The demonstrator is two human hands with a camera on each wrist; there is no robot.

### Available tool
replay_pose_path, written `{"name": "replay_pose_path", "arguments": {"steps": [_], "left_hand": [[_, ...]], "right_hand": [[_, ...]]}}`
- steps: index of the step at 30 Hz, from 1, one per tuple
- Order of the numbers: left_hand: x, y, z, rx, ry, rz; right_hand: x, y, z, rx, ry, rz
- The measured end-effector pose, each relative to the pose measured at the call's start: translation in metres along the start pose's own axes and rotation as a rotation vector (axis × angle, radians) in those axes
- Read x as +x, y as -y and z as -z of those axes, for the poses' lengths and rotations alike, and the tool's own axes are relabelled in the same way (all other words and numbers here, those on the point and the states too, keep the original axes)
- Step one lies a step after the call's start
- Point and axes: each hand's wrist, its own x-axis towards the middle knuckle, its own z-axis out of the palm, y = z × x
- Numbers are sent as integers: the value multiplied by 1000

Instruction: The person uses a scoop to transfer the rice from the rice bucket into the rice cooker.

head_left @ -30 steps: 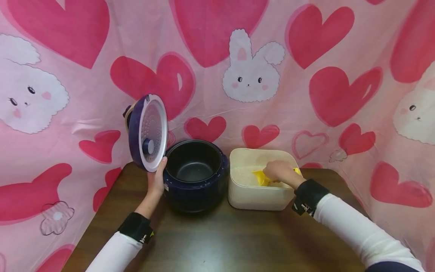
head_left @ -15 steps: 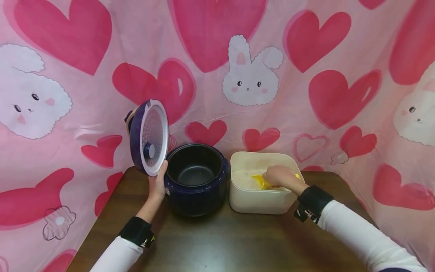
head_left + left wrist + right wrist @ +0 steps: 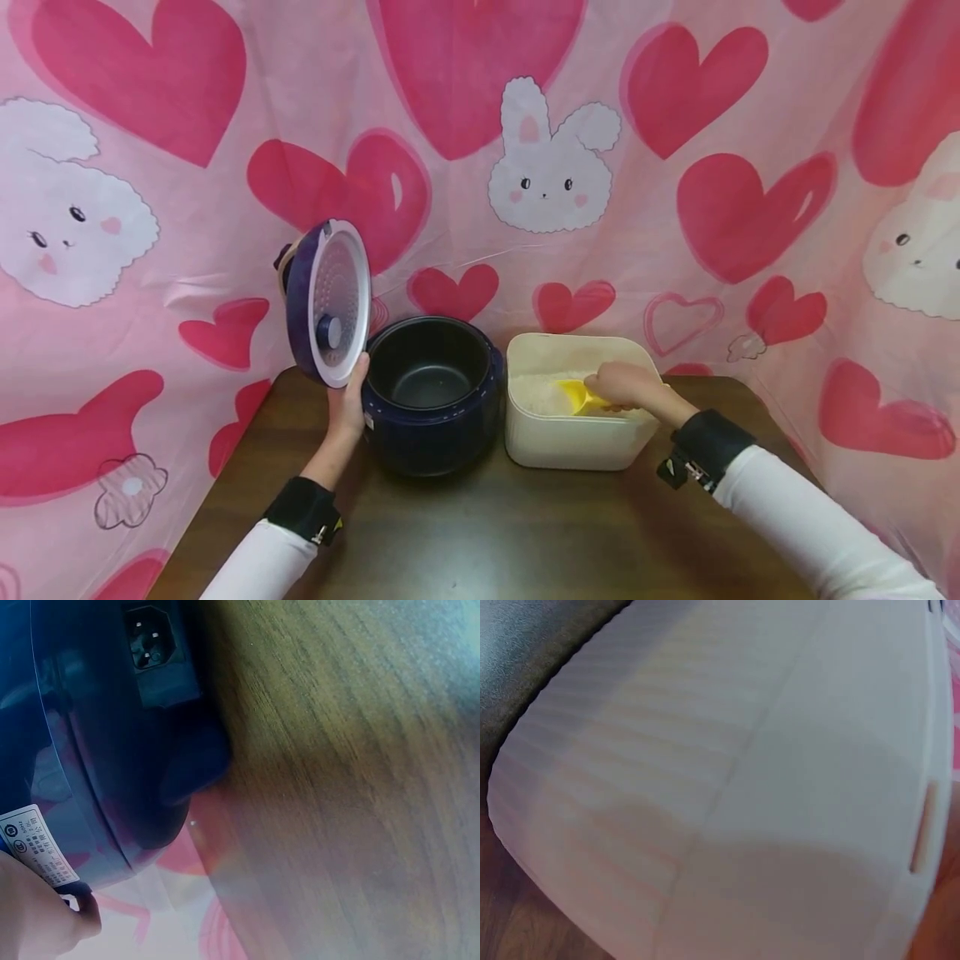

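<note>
On the table's left side stands a dark blue rice cooker [image 3: 432, 442] with a black, bare inner pot [image 3: 429, 387]. My left hand [image 3: 347, 408] holds the cooker's lid [image 3: 330, 308] tipped upright at the pot's left, thumb along its white rim; the other fingers are mostly hidden behind. The left wrist view shows the cooker's side [image 3: 90, 750] with its power socket, and part of the hand [image 3: 37, 915]. My right hand [image 3: 622, 385] grips a yellow scoop [image 3: 576, 395] in the rice [image 3: 540, 393] inside a cream bin [image 3: 573, 442].
The cooker and bin stand close together near the back of the brown wooden table [image 3: 480, 533]. A pink curtain [image 3: 465, 233] with hearts and rabbits hangs behind and at both sides. In the right wrist view the bin's ribbed wall [image 3: 705, 772] fills most of the picture.
My right hand has drawn slightly to the right and tilted the scoop, showing more of its yellow bowl. The left hand keeps the lid in place; the head view has shifted a little.
</note>
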Motion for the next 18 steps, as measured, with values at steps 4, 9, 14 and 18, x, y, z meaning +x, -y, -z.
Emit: {"name": "replay_pose_path", "arguments": {"steps": [4,9,14,18], "left_hand": [[-1,0,0,-5,0,-7],[1,0,0,-12,-2,-14],[3,4,3,10,7,-10],[2,3,4,46,19,3]], "right_hand": [[-3,-6,7,40,2,-8],[-8,-10,17,98,9,-57],[-15,-19,23,153,3,-49],[-23,-27,26,203,-16,-31]]}}
